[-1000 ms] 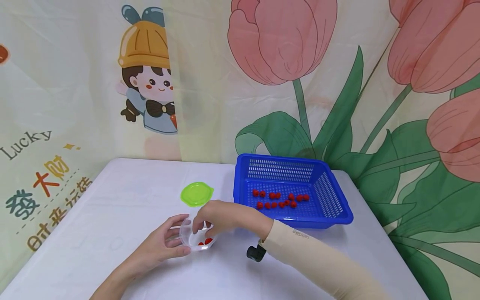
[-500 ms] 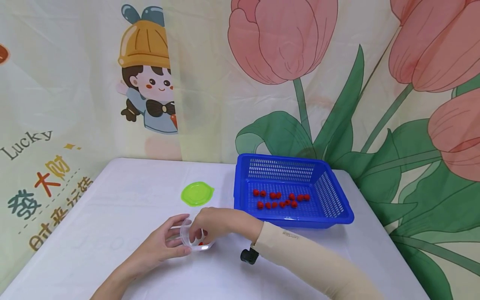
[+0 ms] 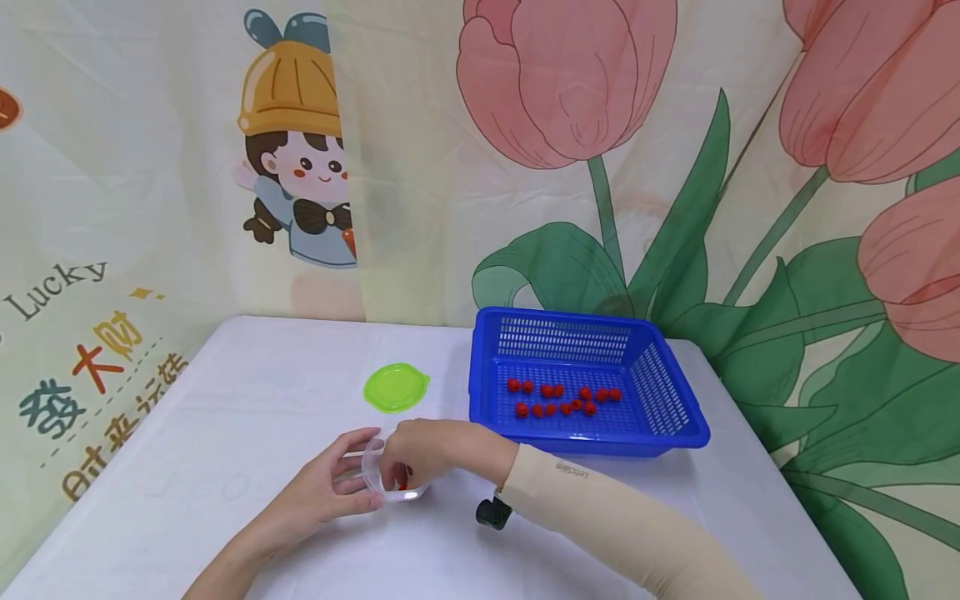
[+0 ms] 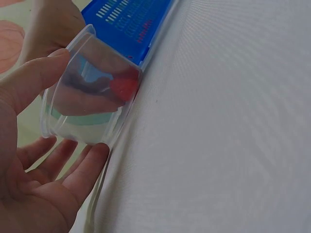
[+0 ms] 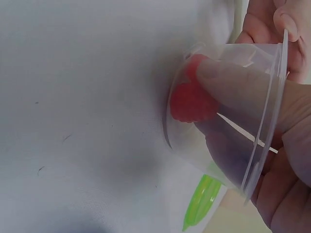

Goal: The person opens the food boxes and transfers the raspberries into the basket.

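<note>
My left hand grips a clear plastic cup standing on the table, thumb on the near side and fingers on the far side. From the right, my right hand reaches down inside this cup. Seen through the wall in the right wrist view, the thumb presses against red raspberries at the cup's bottom. The left wrist view shows thumb and fingers closed in around a raspberry. The hand hides most of the cup's inside in the head view.
A blue perforated basket stands at the back right, with several raspberries spread over its floor. Behind the cup lies a bright green lid. A white cloth covers the table, and a printed curtain hangs behind it.
My right hand has dipped deeper into the cup, its fingers drawing together at the raspberries on the bottom. The left hand and cup stay in place.
</note>
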Action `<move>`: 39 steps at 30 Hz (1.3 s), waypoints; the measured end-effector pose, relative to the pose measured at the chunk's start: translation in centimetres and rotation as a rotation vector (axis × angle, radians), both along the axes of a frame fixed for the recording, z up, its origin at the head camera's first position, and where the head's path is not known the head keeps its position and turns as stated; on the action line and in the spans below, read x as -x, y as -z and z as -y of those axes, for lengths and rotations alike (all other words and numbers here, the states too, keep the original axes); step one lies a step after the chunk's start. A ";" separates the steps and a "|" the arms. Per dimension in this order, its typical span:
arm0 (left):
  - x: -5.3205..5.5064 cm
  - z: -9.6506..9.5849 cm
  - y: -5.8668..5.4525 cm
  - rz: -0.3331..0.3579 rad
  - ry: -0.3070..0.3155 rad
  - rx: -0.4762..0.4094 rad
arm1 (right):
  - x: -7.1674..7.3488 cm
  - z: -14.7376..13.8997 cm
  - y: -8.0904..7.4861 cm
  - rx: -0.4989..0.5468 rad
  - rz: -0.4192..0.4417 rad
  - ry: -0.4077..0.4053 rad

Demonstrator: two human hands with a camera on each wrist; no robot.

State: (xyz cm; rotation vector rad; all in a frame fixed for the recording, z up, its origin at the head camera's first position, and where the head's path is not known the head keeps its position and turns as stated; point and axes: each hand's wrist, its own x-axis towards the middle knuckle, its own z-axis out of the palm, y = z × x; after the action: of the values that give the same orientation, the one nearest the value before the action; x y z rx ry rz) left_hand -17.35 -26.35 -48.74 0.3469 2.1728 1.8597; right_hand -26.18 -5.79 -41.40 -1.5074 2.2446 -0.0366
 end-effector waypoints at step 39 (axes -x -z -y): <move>0.0 -0.3 -0.1 0.006 -0.029 0.036 | 2.4 -9.6 -5.6 0.348 0.036 0.088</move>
State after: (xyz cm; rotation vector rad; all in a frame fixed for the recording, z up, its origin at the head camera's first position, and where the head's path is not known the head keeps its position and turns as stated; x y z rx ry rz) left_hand -17.38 -26.07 -48.63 0.3033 2.2157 1.8319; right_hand -28.55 3.80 -35.76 -1.5579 2.3632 -0.5007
